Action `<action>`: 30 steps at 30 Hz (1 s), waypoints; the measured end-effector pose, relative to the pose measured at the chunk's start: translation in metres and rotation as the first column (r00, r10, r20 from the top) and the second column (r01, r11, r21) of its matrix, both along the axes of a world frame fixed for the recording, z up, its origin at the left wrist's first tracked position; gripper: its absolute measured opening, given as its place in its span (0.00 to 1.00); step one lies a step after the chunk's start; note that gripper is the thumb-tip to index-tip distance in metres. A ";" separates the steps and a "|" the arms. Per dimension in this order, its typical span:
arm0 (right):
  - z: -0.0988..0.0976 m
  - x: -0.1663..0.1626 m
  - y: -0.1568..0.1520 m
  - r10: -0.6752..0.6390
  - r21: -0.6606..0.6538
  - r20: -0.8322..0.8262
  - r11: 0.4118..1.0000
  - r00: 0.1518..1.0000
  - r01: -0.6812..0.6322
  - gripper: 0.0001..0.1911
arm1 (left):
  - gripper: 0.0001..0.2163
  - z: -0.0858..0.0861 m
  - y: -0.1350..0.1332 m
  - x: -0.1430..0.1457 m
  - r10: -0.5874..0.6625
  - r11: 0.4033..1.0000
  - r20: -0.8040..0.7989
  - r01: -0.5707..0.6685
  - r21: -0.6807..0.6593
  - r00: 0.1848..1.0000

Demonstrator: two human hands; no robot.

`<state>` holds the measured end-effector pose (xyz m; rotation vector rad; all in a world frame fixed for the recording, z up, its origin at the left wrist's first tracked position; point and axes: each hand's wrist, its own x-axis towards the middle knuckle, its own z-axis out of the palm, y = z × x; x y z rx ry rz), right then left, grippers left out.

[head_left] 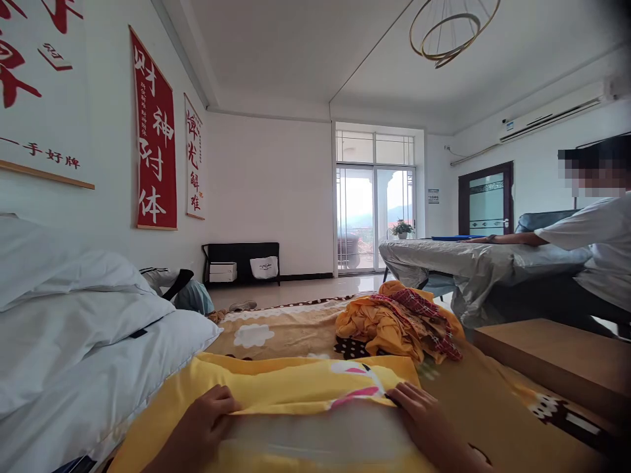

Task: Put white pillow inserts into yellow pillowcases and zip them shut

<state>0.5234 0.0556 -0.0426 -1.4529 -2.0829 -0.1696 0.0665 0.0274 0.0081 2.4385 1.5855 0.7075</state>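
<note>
A yellow pillowcase (276, 381) with a white and pink print lies spread in front of me. My left hand (211, 410) is closed on the left part of its folded edge. On the right side of the same edge, the fingers of my right hand (414, 410) are closed on the cloth. Between my hands, below the edge, a whitish surface (320, 433) shows, blurred; I cannot tell whether it is a pillow or the case's inner side. White pillows (162, 355) are piled to my left.
Beneath lies a brown patterned blanket (296, 328), with a heap of orange and red cloth (394, 322) on it. A cardboard box (557, 355) stands at right. Beyond it, a person (601, 243) sits at a plastic-covered table (444, 256). A black bench (241, 256) stands by the far wall.
</note>
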 end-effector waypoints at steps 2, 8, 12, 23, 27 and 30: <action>-0.006 0.004 -0.002 0.056 -0.125 -0.060 0.990 0.997 -0.063 0.20 | 0.16 -0.012 0.000 -0.009 -0.006 0.998 0.092 0.012 -0.068 0.996; -0.020 0.019 -0.020 0.081 -0.204 -0.277 0.969 0.957 -0.141 0.23 | 0.25 -0.041 0.004 -0.036 0.020 0.991 0.172 0.003 -0.131 0.985; -0.013 0.009 -0.035 0.150 -0.191 -0.225 0.962 0.963 -0.195 0.21 | 0.22 -0.040 0.003 -0.038 -0.015 0.990 0.148 0.036 -0.138 0.989; -0.014 0.004 -0.011 0.188 -0.338 -0.138 0.914 0.972 -0.225 0.24 | 0.12 -0.012 0.014 -0.020 -0.119 0.989 -0.097 0.110 -0.101 0.988; -0.024 -0.003 0.010 0.180 -0.245 -0.281 0.936 0.943 -0.252 0.28 | 0.13 -0.010 0.036 -0.011 -0.054 0.994 -0.089 0.045 -0.097 0.995; -0.031 -0.010 0.027 0.072 -0.203 -0.323 0.969 0.944 -0.143 0.31 | 0.11 -0.006 0.052 -0.004 -0.015 0.995 -0.100 0.005 -0.104 0.995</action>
